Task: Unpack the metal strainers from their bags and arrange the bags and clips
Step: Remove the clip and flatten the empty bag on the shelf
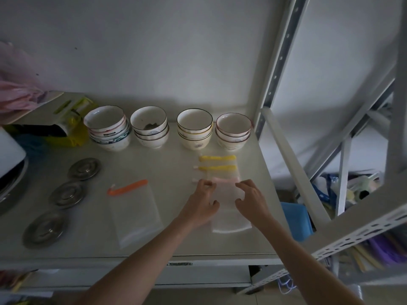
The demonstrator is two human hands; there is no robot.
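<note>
step: squaring bag stack (231,216) | left hand (203,202), right hand (251,199) fingers spread, curled over it, gripping nothing | we align pink clip (226,179) below yellow clips (218,162)

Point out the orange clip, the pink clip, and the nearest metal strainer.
orange clip (128,187): head view, mid bar.
pink clip (224,179): head view, bar between the hands.
nearest metal strainer (45,228): head view, centre.

Pale shelf (154,245) bearing, at rear, four bowl stacks (169,128); at left, three metal strainers (66,193) in a row; centre — a clear bag (135,216) with orange clip (127,187); right — stacked bags (229,208) with yellow clips (218,162) and a pink clip (224,179).
</note>
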